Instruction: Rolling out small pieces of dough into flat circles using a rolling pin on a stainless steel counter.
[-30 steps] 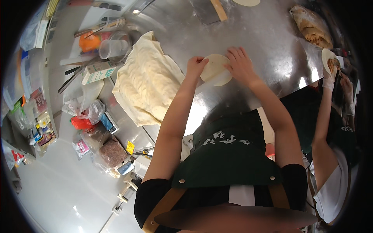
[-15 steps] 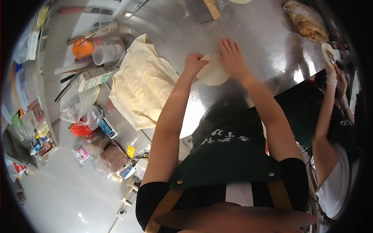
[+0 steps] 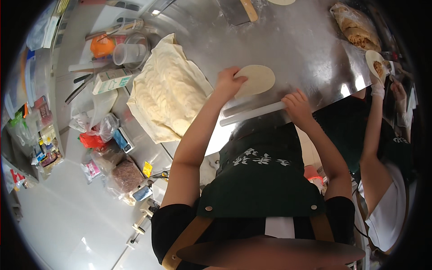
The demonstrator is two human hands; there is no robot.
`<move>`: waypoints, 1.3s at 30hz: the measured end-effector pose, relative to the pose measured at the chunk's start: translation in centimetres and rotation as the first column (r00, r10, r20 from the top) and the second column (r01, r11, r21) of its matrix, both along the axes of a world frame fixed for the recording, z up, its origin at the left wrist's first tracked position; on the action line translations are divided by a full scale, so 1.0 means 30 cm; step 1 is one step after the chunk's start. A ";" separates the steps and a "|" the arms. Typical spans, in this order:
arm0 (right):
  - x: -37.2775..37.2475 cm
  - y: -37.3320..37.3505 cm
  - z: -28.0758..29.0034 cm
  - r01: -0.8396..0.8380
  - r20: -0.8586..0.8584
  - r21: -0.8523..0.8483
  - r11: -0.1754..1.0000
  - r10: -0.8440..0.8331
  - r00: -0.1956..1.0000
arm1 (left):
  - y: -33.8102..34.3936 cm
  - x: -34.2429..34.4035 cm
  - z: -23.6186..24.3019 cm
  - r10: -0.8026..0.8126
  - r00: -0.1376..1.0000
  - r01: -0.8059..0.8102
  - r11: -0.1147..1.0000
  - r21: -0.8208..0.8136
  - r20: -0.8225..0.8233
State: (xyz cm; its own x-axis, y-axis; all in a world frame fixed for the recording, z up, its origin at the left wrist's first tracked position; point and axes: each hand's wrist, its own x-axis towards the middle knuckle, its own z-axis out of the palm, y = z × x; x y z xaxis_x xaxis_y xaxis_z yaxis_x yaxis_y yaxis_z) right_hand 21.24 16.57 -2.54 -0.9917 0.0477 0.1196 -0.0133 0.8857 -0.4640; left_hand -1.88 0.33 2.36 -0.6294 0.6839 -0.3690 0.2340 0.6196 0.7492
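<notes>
My left hand [image 3: 228, 83] pinches the left edge of a thin round dough wrapper [image 3: 259, 79], thumb on top. Whether the wrapper's far side lies on the steel or is lifted, I cannot tell. Closer to my body, a pale, slim rolling pin [image 3: 253, 113] slants along the table's front edge. Its right end is under the curled fingers of my right hand [image 3: 297, 107]. Just left of my left forearm lies a large cream-coloured cloth [image 3: 166, 90], lumpy as if covering something.
On the metal worktop [image 3: 297, 49], a wooden-handled scraper [image 3: 248, 10] and another dough round [image 3: 281, 1] lie at the far side. A bag of filling [image 3: 355, 27] stands far right. There a co-worker's gloved hand [image 3: 377, 90] holds a filled wrapper [image 3: 374, 60]. Tubs [image 3: 128, 53] and packages crowd the left.
My right hand has left the wrapper, come nearer my body and closed on the rolling pin, which now shows. My left hand still holds the wrapper, now slightly farther right.
</notes>
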 end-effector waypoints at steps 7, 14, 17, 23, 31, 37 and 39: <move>-0.199 0.075 -0.027 -0.065 -0.032 0.080 0.995 0.068 0.997 | -0.030 -0.069 -0.278 -0.033 0.977 0.007 0.993 -0.121 -0.213; -0.416 -0.003 -0.090 0.316 -0.060 0.178 0.932 -0.310 0.949 | -0.019 -0.088 -0.314 0.134 0.981 -0.133 0.991 -0.015 0.140; -0.339 -0.092 -0.135 0.431 -0.023 0.223 0.874 -0.437 0.899 | -0.040 -0.082 -0.314 0.192 0.941 -0.206 0.978 0.020 0.277; -0.334 -0.107 -0.109 0.368 0.056 0.256 0.894 -0.393 0.918 | -0.065 -0.102 -0.299 0.286 0.776 -0.419 0.900 0.121 0.562; -0.531 -0.043 -0.142 0.324 0.013 0.211 0.922 -0.334 0.943 | -0.087 -0.098 -0.306 0.278 0.821 -0.384 0.915 0.122 0.499; -0.131 -0.060 -0.104 0.246 0.100 0.162 0.956 -0.264 0.959 | -0.004 -0.075 -0.250 0.043 0.998 -0.036 0.983 -0.179 0.036; -0.081 -0.060 -0.091 0.198 0.055 0.137 0.970 -0.207 0.977 | 0.000 -0.044 -0.245 0.022 0.978 -0.053 0.987 -0.149 -0.207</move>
State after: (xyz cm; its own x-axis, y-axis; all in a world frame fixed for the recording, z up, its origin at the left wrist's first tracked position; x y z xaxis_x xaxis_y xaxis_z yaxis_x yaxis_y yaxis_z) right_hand 18.80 14.76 -5.27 -0.9689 0.2373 0.0699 0.2008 0.9194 -0.3381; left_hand -3.22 0.34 -4.98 -0.7264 0.6037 -0.3284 0.3465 0.7344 0.5836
